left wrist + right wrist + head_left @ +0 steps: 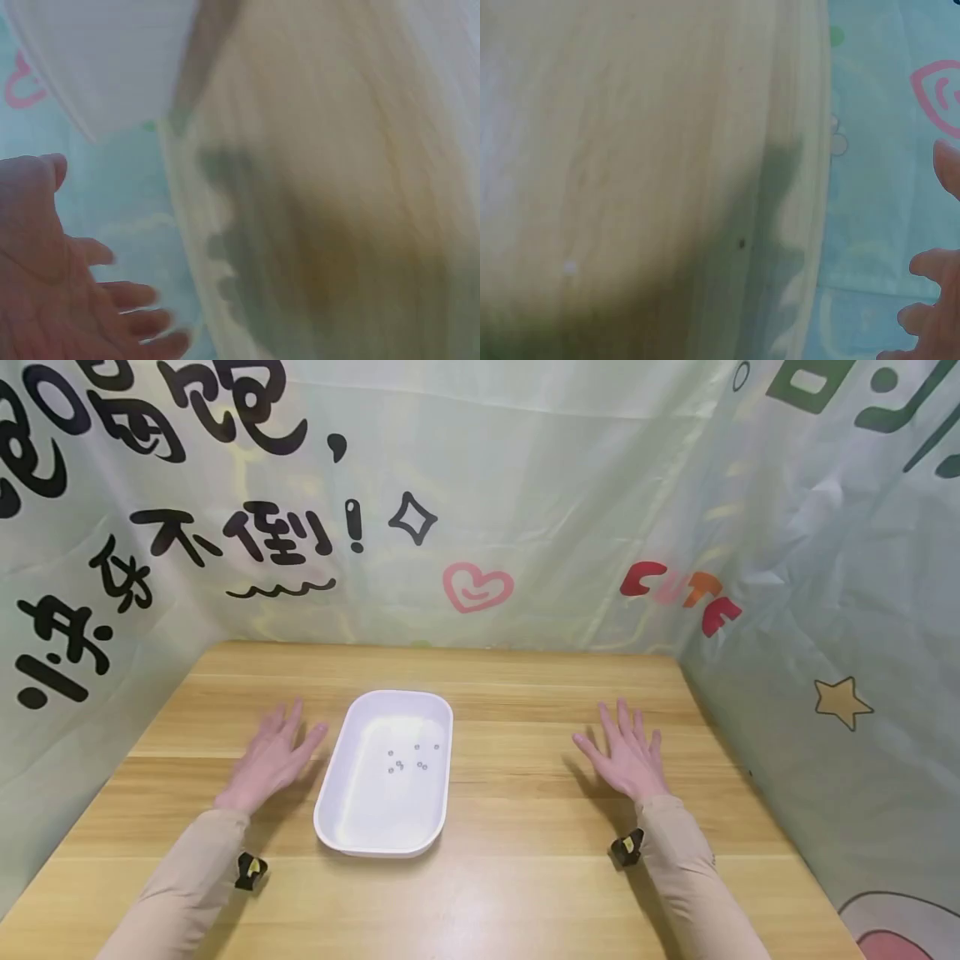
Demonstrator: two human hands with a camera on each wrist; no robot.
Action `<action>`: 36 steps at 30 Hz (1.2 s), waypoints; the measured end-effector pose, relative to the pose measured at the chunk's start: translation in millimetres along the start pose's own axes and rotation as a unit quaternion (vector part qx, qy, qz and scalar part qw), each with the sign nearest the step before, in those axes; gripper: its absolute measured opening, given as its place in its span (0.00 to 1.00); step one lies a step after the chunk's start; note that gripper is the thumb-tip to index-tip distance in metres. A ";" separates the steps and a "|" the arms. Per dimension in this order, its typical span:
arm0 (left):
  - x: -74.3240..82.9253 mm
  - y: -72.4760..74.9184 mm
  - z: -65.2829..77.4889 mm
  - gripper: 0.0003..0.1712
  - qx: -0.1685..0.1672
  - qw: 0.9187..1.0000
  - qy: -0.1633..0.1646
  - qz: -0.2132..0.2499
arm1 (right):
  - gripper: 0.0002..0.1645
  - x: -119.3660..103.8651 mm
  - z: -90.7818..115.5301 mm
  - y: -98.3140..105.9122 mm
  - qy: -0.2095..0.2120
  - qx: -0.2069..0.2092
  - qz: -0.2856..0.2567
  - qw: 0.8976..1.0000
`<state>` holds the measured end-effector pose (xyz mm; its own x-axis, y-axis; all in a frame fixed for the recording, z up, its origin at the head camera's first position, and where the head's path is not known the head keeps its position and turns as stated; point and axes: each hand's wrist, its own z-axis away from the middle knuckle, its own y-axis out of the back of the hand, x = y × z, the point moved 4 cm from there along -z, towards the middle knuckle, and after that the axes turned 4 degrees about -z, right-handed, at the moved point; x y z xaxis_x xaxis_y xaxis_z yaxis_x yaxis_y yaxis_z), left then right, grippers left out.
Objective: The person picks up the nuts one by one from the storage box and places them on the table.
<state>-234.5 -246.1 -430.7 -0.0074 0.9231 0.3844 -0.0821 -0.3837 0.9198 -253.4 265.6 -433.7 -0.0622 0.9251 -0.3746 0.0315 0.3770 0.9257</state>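
Note:
A white rectangular tray [360,814] with rounded corners lies on the wooden table, left of centre. Several tiny clear or silvery pieces [399,764] are scattered over its floor, too small to identify. My left hand [270,760] hovers over the table just left of the tray, palm down, fingers spread, holding nothing. Its thumb points toward the tray's side. Well to the right of the tray, my right hand [628,756] is likewise spread and holds nothing. In the left wrist view the tray's outer wall [105,60] shows above the left hand [67,270].
The wooden table [517,793] reaches back to a pale printed curtain [525,485] that hangs behind it and along both sides. A small black device [251,870] is worn at the left wrist, another black device [627,848] at the right.

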 end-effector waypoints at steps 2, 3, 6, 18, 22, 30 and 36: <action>5.5 -0.1 2.2 0.49 -0.030 0.999 -0.003 0.028 | 0.48 -3.2 0.3 1.2 0.000 -0.006 -0.012 1.000; 8.5 -0.2 3.6 0.50 -0.046 0.998 -0.002 0.039 | 0.48 -4.7 0.4 1.9 0.000 -0.007 -0.020 1.000; 18.0 1.1 7.9 0.55 -0.074 0.996 0.006 0.045 | 0.48 -9.2 0.1 3.9 0.000 -0.011 -0.044 0.999; 50.1 9.6 24.7 0.52 -0.057 0.998 -0.009 -0.011 | 0.45 -34.3 -2.4 14.8 0.027 -0.008 -0.073 0.997; 53.5 9.6 27.2 0.41 -0.046 0.999 -0.015 -0.017 | 0.45 -43.8 -2.9 17.9 0.036 -0.011 -0.068 0.997; 62.9 4.4 24.5 0.18 -0.050 0.999 -0.012 0.005 | 0.46 -69.6 -9.8 22.5 0.060 -0.017 -0.044 0.997; 64.9 0.0 21.7 0.11 -0.057 0.998 -0.006 0.019 | 0.46 -97.8 -17.6 24.4 0.093 -0.023 -0.016 0.995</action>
<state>-213.4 -186.8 -404.0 -0.0001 0.9076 0.4199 -0.1941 -0.4119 0.8903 -264.1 183.5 -373.5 -0.2458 0.8867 -0.3916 -0.0183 0.3997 0.9165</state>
